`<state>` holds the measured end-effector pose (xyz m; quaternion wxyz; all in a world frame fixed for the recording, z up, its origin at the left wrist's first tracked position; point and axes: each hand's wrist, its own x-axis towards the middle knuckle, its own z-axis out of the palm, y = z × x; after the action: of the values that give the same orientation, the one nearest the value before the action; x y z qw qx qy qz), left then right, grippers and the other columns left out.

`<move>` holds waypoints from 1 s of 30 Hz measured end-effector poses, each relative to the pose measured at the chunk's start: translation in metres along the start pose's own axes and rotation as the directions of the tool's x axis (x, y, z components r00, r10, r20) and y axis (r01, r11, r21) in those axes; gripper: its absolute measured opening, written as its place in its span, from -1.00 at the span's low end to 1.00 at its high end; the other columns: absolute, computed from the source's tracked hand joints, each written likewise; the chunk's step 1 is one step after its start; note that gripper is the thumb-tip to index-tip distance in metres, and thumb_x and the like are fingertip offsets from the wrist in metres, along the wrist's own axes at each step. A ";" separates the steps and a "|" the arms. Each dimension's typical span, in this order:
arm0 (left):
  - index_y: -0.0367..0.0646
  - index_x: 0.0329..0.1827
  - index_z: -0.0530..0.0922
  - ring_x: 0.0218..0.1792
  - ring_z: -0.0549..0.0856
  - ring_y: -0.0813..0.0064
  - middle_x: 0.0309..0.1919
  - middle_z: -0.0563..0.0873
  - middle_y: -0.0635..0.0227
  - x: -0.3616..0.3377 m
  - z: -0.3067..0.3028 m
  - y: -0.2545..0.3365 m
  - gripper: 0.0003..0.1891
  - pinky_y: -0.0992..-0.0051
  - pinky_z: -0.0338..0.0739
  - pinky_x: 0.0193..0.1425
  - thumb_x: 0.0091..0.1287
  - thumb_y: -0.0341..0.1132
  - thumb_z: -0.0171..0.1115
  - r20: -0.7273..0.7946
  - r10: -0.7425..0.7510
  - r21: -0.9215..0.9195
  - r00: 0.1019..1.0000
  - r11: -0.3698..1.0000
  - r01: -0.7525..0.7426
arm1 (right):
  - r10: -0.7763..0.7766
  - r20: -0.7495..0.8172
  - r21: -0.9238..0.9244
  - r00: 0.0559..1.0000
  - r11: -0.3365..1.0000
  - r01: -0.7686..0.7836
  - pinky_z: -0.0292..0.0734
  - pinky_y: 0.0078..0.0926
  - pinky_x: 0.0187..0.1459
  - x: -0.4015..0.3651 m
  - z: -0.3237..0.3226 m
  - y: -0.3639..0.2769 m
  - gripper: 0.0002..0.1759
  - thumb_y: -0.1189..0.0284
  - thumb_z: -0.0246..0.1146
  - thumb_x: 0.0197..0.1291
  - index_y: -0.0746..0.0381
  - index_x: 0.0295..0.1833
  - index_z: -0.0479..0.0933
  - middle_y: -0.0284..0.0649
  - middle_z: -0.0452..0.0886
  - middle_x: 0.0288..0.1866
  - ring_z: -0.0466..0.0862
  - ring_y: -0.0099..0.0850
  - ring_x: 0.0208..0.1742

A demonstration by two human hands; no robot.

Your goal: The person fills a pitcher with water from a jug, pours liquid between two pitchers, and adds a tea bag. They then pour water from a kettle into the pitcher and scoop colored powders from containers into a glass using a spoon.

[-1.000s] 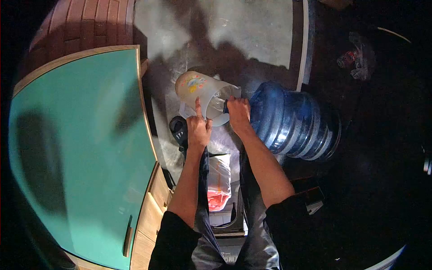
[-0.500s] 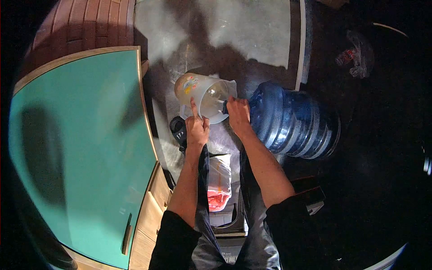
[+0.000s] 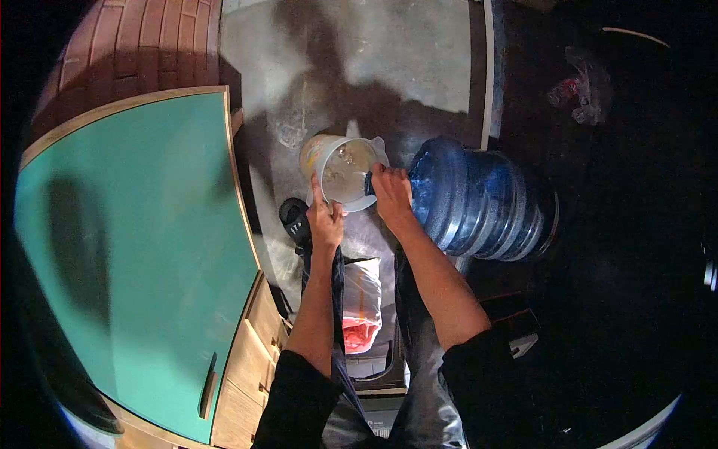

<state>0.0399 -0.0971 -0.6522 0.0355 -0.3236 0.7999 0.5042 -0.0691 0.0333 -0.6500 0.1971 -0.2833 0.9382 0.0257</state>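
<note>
A pale translucent pitcher [image 3: 310, 159] with a printed pattern is tilted so that its wide mouth faces up toward me, with water inside. My left hand [image 3: 326, 218] is closed on the pitcher's near side, its index finger stretched along the wall. A large blue water bottle [image 3: 486, 202] lies on its side to the right, its neck pointing at the pitcher. Around that neck my right hand [image 3: 391, 193] is wrapped, at the pitcher's rim. Water runs from the bottle's mouth into the pitcher.
A green-topped cabinet [image 3: 149, 262] fills the left side. Between my legs are a white and red bag [image 3: 362, 307] and a bin. A dark slipper [image 3: 295, 218] is below the pitcher. A crumpled plastic bag [image 3: 587, 97] lies at the upper right.
The pitcher has turned more upright, its mouth now facing me more. Its mouth and both hands sit slightly further left in view. The water inside looks more churned.
</note>
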 end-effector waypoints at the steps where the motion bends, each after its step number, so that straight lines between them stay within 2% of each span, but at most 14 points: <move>1: -0.21 0.61 -0.03 -0.47 0.77 0.11 -0.54 0.68 -0.01 -0.002 -0.001 0.001 -0.18 0.27 0.64 -0.24 0.25 -0.53 0.08 0.005 0.027 0.005 1.000 1.000 -0.027 | 0.004 -0.002 -0.025 1.000 1.000 -0.004 0.54 -0.43 -0.14 -0.003 0.001 -0.001 -0.73 0.49 0.35 0.01 0.23 -0.12 0.56 -0.18 0.72 -0.33 0.74 -0.36 -0.24; 4: -0.21 0.60 -0.04 -0.42 0.77 0.03 -0.52 0.69 -0.04 -0.003 -0.006 0.005 -0.16 0.21 0.64 -0.23 0.24 -0.53 0.11 0.062 -0.002 0.056 0.998 0.998 -0.002 | 0.002 0.032 0.060 0.999 0.998 -0.004 0.53 -0.33 -0.06 -0.008 0.001 -0.001 -0.62 0.60 0.37 -0.10 0.24 -0.10 0.47 -0.09 0.70 -0.25 0.73 -0.24 -0.14; 10: -0.21 0.60 -0.05 -0.43 0.76 0.01 -0.54 0.68 -0.03 -0.004 -0.006 0.006 -0.15 0.18 0.63 -0.28 0.23 -0.52 0.14 0.055 0.006 0.137 0.998 0.990 -0.013 | -0.002 0.106 0.036 0.994 0.999 -0.002 0.52 -0.34 -0.07 -0.008 -0.001 -0.003 -0.60 0.59 0.38 -0.11 0.24 -0.08 0.47 -0.10 0.71 -0.24 0.73 -0.24 -0.13; 14: -0.21 0.60 -0.05 -0.46 0.75 0.01 -0.54 0.68 -0.02 -0.007 -0.005 0.006 -0.13 0.18 0.61 -0.29 0.22 -0.53 0.15 0.045 0.026 0.124 0.999 0.992 -0.031 | -0.014 0.083 0.057 0.996 0.998 0.009 0.51 -0.34 -0.07 -0.011 0.005 -0.004 -0.59 0.59 0.37 -0.10 0.26 -0.05 0.48 -0.09 0.71 -0.25 0.72 -0.24 -0.14; 16: -0.21 0.60 -0.02 -0.50 0.73 0.03 -0.55 0.67 -0.01 -0.007 -0.006 0.006 -0.14 0.20 0.60 -0.32 0.22 -0.54 0.15 0.062 -0.028 0.120 0.998 0.993 0.021 | 0.006 0.067 0.064 0.998 0.998 -0.010 0.50 -0.33 -0.06 -0.010 0.014 -0.005 -0.58 0.60 0.36 -0.09 0.28 -0.04 0.47 -0.09 0.70 -0.24 0.72 -0.23 -0.15; 20: -0.19 0.60 0.03 -0.52 0.69 0.03 -0.57 0.65 0.02 0.002 -0.007 0.006 -0.13 0.19 0.59 -0.31 0.19 -0.55 0.20 0.050 -0.041 0.147 0.998 0.989 0.033 | -0.002 0.014 0.066 1.000 0.998 0.001 0.50 -0.32 -0.05 -0.011 0.014 -0.005 -0.63 0.59 0.34 -0.05 0.28 -0.06 0.48 -0.08 0.70 -0.25 0.71 -0.22 -0.15; 22: -0.15 0.60 0.07 -0.52 0.68 0.04 -0.58 0.64 0.05 0.008 -0.012 0.013 -0.11 0.17 0.59 -0.25 0.15 -0.56 0.25 0.047 0.092 0.300 0.995 0.948 -0.101 | -0.018 0.111 0.062 0.994 0.998 0.012 0.50 -0.33 -0.04 -0.012 0.005 -0.004 -0.68 0.57 0.32 -0.01 0.28 -0.08 0.49 -0.07 0.70 -0.25 0.72 -0.23 -0.14; 30: -0.04 0.62 0.09 -0.51 0.64 0.06 -0.61 0.61 0.13 0.019 -0.027 0.009 -0.09 0.17 0.53 -0.15 0.14 -0.54 0.26 0.133 0.221 0.450 0.966 0.855 -0.257 | -0.023 0.139 0.039 0.990 0.999 0.018 0.49 -0.38 -0.05 -0.015 0.012 -0.011 -0.66 0.52 0.38 -0.05 0.24 -0.10 0.50 -0.10 0.71 -0.24 0.73 -0.27 -0.16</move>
<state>0.0270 -0.1264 -0.6392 0.0795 -0.1843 0.9291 0.3107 -0.0473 0.0339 -0.6543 0.2678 -0.2866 0.9195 0.0260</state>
